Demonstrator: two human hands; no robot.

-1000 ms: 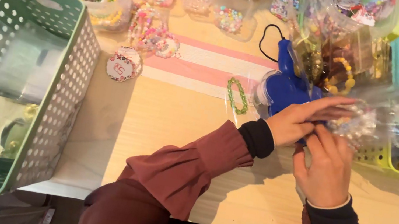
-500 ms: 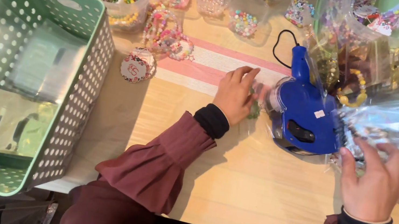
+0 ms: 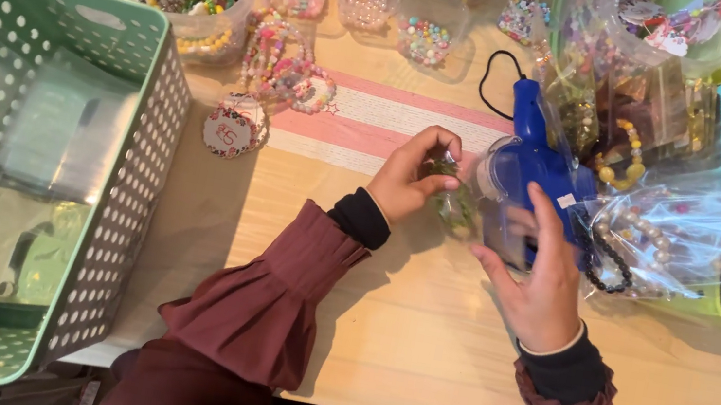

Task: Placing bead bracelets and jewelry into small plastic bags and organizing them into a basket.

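Note:
My left hand (image 3: 412, 180) pinches a small green beaded bracelet (image 3: 443, 170) over the wooden table (image 3: 415, 341). Its fingertips press against a small clear plastic bag (image 3: 462, 213). My right hand (image 3: 536, 281) is just right of it, fingers spread, thumb and forefinger around the bag's blurred edge. The forefinger lies across a blue hand-held tagging tool (image 3: 535, 152) that rests on the table behind both hands. How much of the bracelet is inside the bag is unclear.
A green perforated basket (image 3: 135, 192) holding flat clear packets fills the left side. Clear tubs of beads (image 3: 366, 4) and loose bracelets (image 3: 290, 71) line the back, by a round tag (image 3: 233, 131) and pink striped sheet (image 3: 365, 119). Bagged bracelets (image 3: 691, 231) crowd the right.
My left hand picked the green bracelet off the striped sheet and drew it toward me. My right hand left the bags on the right and came in to meet it with a small clear bag.

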